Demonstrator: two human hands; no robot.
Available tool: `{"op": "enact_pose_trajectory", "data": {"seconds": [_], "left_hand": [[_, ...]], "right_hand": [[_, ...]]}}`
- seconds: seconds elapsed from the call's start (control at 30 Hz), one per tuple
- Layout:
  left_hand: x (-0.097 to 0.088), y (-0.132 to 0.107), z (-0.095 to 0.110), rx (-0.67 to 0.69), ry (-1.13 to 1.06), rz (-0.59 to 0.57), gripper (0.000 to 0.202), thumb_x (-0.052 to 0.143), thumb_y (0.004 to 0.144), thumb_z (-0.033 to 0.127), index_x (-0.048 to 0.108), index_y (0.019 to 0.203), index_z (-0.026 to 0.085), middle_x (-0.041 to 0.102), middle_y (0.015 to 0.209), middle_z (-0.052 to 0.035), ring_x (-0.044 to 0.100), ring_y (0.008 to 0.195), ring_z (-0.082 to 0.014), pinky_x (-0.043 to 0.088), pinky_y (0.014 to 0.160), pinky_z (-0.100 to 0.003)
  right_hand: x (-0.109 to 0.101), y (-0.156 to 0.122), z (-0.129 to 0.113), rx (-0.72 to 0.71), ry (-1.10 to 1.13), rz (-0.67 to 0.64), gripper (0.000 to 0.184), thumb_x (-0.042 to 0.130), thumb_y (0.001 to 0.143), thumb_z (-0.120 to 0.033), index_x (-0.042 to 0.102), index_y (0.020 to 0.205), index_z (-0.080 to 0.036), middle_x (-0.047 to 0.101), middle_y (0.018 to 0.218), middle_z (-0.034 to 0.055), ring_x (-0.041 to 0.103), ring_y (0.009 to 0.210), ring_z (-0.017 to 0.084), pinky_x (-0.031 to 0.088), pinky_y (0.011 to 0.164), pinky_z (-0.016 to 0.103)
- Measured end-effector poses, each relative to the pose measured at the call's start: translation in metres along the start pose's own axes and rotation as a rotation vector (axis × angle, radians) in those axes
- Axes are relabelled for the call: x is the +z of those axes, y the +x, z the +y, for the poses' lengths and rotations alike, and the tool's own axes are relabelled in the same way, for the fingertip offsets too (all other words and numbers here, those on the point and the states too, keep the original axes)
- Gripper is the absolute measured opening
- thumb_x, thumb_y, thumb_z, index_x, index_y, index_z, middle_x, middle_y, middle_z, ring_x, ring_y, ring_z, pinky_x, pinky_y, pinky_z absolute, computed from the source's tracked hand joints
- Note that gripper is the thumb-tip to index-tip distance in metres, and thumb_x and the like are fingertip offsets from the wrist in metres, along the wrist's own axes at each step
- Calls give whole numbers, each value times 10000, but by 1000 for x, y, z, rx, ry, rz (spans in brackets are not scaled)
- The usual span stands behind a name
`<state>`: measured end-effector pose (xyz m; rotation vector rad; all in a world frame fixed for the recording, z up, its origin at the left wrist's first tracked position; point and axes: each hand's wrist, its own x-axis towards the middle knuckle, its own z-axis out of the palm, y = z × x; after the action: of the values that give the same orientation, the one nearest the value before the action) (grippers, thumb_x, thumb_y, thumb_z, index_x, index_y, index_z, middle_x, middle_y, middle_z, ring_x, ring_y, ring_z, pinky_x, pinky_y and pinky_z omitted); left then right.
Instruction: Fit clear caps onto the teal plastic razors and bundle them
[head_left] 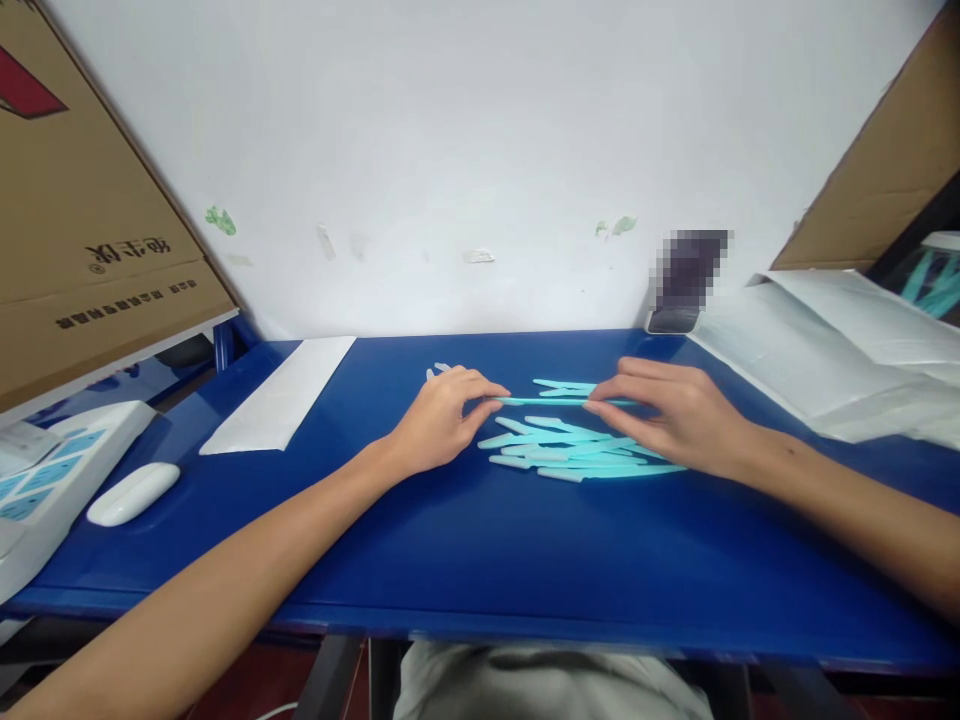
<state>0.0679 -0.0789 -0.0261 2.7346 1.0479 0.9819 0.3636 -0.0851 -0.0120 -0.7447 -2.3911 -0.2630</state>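
Note:
A thin turquoise plastic stick is held level just above the blue table. My left hand pinches its left end and my right hand pinches its right end. Below it, several more turquoise sticks lie in a loose pile on the table, partly under my right hand. A few small pale caps lie just behind my left hand.
A white paper strip lies at the left, a white mouse and a white device farther left. Cardboard boxes stand at both sides. White plastic bags and a blurred object sit at the right back.

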Motion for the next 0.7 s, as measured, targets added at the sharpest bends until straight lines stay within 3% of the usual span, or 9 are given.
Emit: {"op": "enact_pose_trajectory", "data": {"seconds": [0.17,0.27,0.37,0.47,0.53,0.7], "left_hand": [[-4,2,-2,31,82,-38,290,512,1012,323,658,1230,200,724,1131,-77,641,1019,-218,504,900,-373],[-21,2,-25,-50,313,-111,342,425,1023,309,675,1218,180,691,1172,-114,613,1071,-264,487,928,-421],[-41,-2,-56,-155,478,-255,350,422,975,237,705,1178,199,689,1121,-115,619,1026,-281,490,866,-405],[-54,-7,-80,-188,417,-377,334,460,934,220,717,1148,214,689,1105,-99,638,992,-256,488,846,-366],[-56,-9,-87,-206,319,-385,318,475,940,260,726,1128,207,694,1079,-96,654,944,-236,487,829,-349],[-51,-6,-77,-218,191,-347,274,547,936,384,757,968,211,684,965,-75,649,812,-203,478,751,-316]], "right_hand": [[1,2,-5,62,-38,-103,325,483,995,-376,734,906,-191,628,737,50,562,601,143,392,546,284],[0,-1,7,149,-82,-199,374,455,1001,-420,745,941,-191,675,802,62,616,663,167,404,572,292],[0,-6,29,239,-116,-298,372,443,995,-412,741,998,-190,721,910,74,660,743,196,426,602,303],[3,-11,49,260,-133,-377,359,465,974,-415,736,1030,-187,739,963,82,681,799,222,454,661,325],[4,-13,57,271,-101,-407,368,473,969,-433,737,1020,-182,742,894,76,681,758,218,454,666,329],[0,-11,56,316,14,-476,370,484,967,-471,723,944,-190,655,640,13,591,551,162,392,580,288]]}}
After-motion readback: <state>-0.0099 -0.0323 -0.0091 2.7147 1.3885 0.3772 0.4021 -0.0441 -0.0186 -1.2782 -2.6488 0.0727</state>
